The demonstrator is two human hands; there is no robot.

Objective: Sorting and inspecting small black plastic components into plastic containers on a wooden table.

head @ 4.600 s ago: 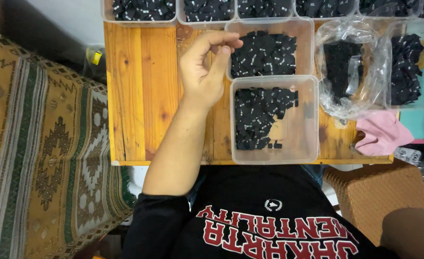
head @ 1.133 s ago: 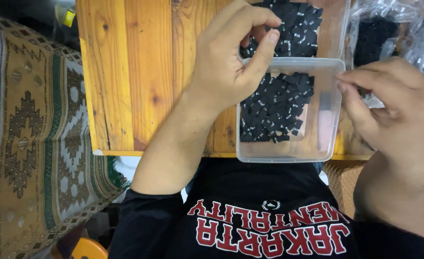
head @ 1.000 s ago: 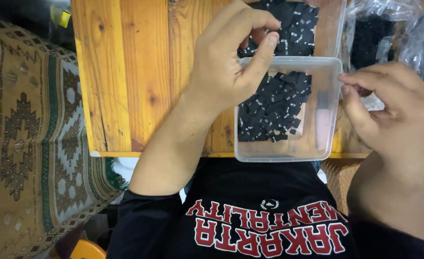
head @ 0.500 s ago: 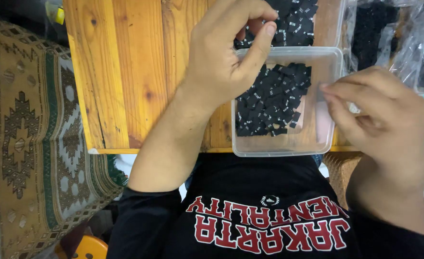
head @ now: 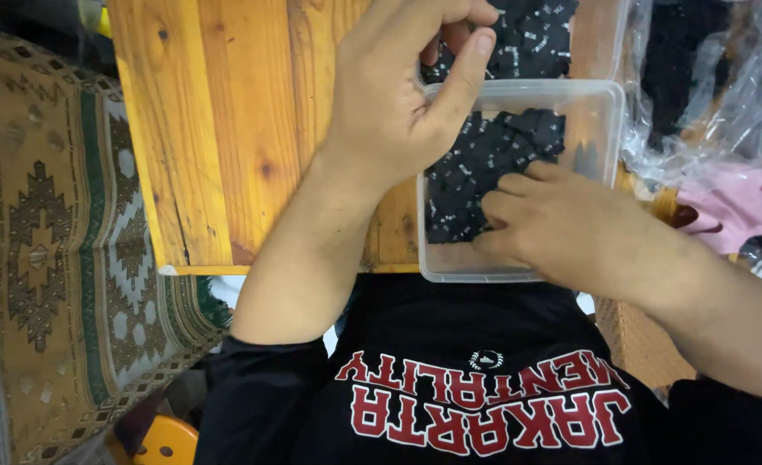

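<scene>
Two hands work one clear plastic tub [head: 600, 129]. Right hand [head: 562, 228] reaches inside, fingertips pressed on the small black fabric labels [head: 484, 164]; left hand [head: 398, 103], above, pinches its fingertips, contents unseen. Labels look light, limp and thin: best pinched singly by an edge.

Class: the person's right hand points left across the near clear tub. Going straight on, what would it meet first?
Most likely the black pieces piled in the clear tub, which the right hand already seems to touch; depth is unclear.

Soft, even indoor light; slight motion blur.
</scene>
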